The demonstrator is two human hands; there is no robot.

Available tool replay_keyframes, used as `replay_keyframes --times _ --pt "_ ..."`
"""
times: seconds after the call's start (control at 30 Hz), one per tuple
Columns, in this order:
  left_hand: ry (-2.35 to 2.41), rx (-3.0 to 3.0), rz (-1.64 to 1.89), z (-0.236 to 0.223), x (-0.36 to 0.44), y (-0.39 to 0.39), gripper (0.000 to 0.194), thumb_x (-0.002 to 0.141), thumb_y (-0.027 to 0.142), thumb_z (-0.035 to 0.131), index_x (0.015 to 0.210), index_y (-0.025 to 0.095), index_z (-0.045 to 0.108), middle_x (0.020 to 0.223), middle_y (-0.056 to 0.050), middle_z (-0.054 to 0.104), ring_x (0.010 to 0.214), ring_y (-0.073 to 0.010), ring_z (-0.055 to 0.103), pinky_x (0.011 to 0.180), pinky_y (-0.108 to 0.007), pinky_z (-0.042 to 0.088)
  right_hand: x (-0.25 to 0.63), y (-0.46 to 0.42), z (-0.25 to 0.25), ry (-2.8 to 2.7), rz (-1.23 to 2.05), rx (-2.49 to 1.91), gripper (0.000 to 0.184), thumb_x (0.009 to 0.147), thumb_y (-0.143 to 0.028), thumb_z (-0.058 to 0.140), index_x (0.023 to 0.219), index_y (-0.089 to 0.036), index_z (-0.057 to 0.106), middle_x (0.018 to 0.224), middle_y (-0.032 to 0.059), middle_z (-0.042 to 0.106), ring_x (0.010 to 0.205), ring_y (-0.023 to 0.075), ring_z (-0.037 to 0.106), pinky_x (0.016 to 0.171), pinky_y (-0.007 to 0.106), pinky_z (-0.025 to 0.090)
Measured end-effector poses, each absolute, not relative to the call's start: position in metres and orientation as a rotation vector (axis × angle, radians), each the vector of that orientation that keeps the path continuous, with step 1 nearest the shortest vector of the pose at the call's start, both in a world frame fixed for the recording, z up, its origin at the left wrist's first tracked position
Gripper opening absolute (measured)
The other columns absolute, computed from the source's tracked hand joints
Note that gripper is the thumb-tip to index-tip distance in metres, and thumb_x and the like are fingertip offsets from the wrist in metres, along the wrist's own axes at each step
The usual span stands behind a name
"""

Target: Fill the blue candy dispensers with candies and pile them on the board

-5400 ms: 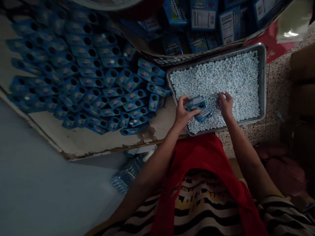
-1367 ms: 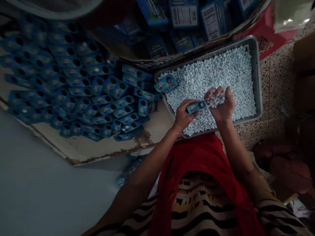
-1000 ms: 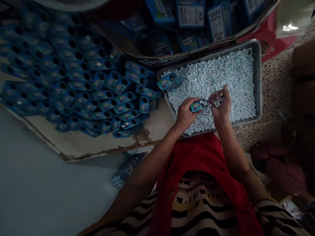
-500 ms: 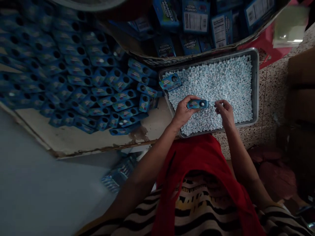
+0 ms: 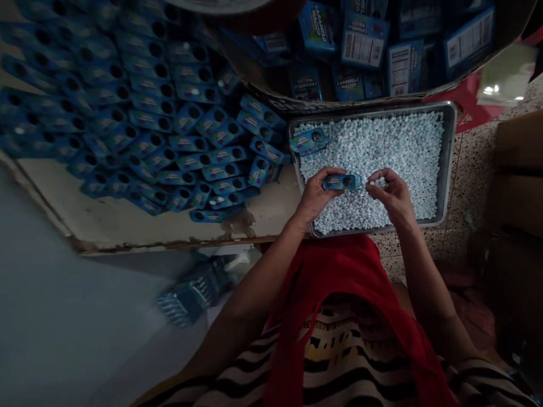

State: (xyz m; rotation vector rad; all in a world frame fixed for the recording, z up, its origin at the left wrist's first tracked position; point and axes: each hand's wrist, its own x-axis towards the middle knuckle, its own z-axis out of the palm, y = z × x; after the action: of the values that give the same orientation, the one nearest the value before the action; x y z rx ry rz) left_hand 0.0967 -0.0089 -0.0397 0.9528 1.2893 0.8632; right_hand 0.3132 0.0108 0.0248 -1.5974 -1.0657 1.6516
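the left hand [image 5: 316, 195] grips a small blue box [image 5: 341, 181] by its left end, holding it level above the metal tray [image 5: 448, 164] of pale blue-white candies [image 5: 382, 141]. the right hand [image 5: 392, 192] sits just beside the box's right end, fingers curled around what looks like a few candies, though the dim light blurs them. a second blue box [image 5: 308, 141] lies in the tray's far left corner. rows of blue boxes [image 5: 169, 130] cover the desk [image 5: 139, 226] to the left.
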Motion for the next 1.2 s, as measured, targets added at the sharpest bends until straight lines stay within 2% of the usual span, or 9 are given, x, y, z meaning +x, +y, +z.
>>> replay_keyframes --times 0.13,0.3,0.43,0.53,0.63,0.7,0.87,1.03,1.2 --pt "1.371 1.007 0.820 -0.038 0.096 -0.011 0.045 0.074 0.012 0.082 0.117 0.023 0.076 0.123 -0.003 0.080 0.116 -0.0236 0.073 0.106 -0.038 0.056 0.300 0.020 0.046 -1.481 1.488 -1.626 0.010 0.087 -0.027 0.074 0.096 -0.024 0.071 0.081 -0.0023 0.064 0.071 0.0136 0.053 0.069 0.030 0.041" --pt "1.490 1.238 0.784 -0.025 0.096 -0.012 0.045 0.077 0.008 0.084 0.118 0.027 0.079 0.122 -0.003 0.080 0.120 -0.0263 0.070 0.110 -0.043 0.054 0.282 0.023 0.046 -1.913 1.332 -1.586 0.021 0.088 -0.012 0.066 0.100 -0.023 0.079 0.097 0.0047 0.071 0.087 0.0192 0.064 0.082 0.034 0.048" --pt "1.557 1.344 0.713 -0.011 0.090 -0.014 0.046 0.078 0.005 0.084 0.118 0.026 0.079 0.121 -0.004 0.080 0.119 -0.0280 0.070 0.108 -0.045 0.055 0.281 0.018 0.025 -1.788 1.447 -1.619 0.015 0.089 -0.022 0.070 0.099 -0.023 0.082 0.091 0.0042 0.072 0.084 0.0199 0.066 0.080 0.034 0.051" --pt "1.571 1.408 0.683 -0.004 0.076 -0.020 0.046 0.080 0.006 0.085 0.119 0.027 0.078 0.122 -0.005 0.080 0.119 -0.0289 0.070 0.109 -0.046 0.055 0.290 0.016 0.006 -1.527 1.549 -1.748 0.022 0.092 -0.034 0.069 0.109 -0.023 0.080 0.082 0.0019 0.072 0.075 0.0197 0.065 0.076 0.035 0.055" --pt "1.609 1.371 0.721 -0.005 0.056 -0.029 0.045 0.080 0.009 0.086 0.120 0.028 0.078 0.122 -0.006 0.079 0.119 -0.0294 0.069 0.108 -0.046 0.056 0.295 0.021 -0.003 -1.773 1.289 -1.896 0.025 0.090 -0.030 0.072 0.112 -0.023 0.080 0.112 0.0103 0.080 0.105 0.0281 0.072 0.098 0.047 0.057" --pt "1.659 1.258 0.758 -0.008 0.045 -0.036 0.045 0.079 0.007 0.084 0.119 0.026 0.078 0.122 -0.007 0.079 0.119 -0.0299 0.069 0.109 -0.046 0.055 0.290 0.033 -0.002 -2.137 1.066 -1.874 0.029 0.089 -0.026 0.074 0.117 -0.023 0.081 0.141 0.0156 0.073 0.134 0.0351 0.063 0.117 0.054 0.048" --pt "1.636 0.932 0.865 -0.010 0.023 -0.060 0.045 0.072 0.008 0.083 0.114 0.023 0.077 0.121 -0.007 0.079 0.116 -0.0291 0.072 0.109 -0.044 0.056 0.240 0.096 -0.012 -2.543 0.594 -1.614 0.053 0.093 -0.033 0.070 0.144 -0.021 0.067 0.158 0.0194 0.061 0.142 0.0403 0.055 0.119 0.060 0.045" --pt "1.778 0.551 1.036 0.011 -0.022 -0.118 0.041 0.072 0.028 0.084 0.112 0.026 0.076 0.112 -0.004 0.079 0.105 -0.0275 0.075 0.095 -0.038 0.059 0.199 0.136 -0.016 -2.805 0.565 -1.296 0.037 0.093 -0.029 0.063 0.127 -0.020 0.073 0.124 0.0189 0.078 0.120 0.0394 0.066 0.103 0.056 0.055" --pt "2.226 0.238 1.242 0.009 -0.099 -0.201 0.043 0.079 0.039 0.079 0.117 0.025 0.066 0.113 -0.004 0.071 0.103 -0.0246 0.069 0.095 -0.040 0.056 0.176 0.098 0.053 -2.659 0.714 -1.032 0.025 0.093 -0.037 0.072 0.116 -0.029 0.074 0.102 0.0102 0.079 0.094 0.0344 0.073 0.084 0.052 0.061"
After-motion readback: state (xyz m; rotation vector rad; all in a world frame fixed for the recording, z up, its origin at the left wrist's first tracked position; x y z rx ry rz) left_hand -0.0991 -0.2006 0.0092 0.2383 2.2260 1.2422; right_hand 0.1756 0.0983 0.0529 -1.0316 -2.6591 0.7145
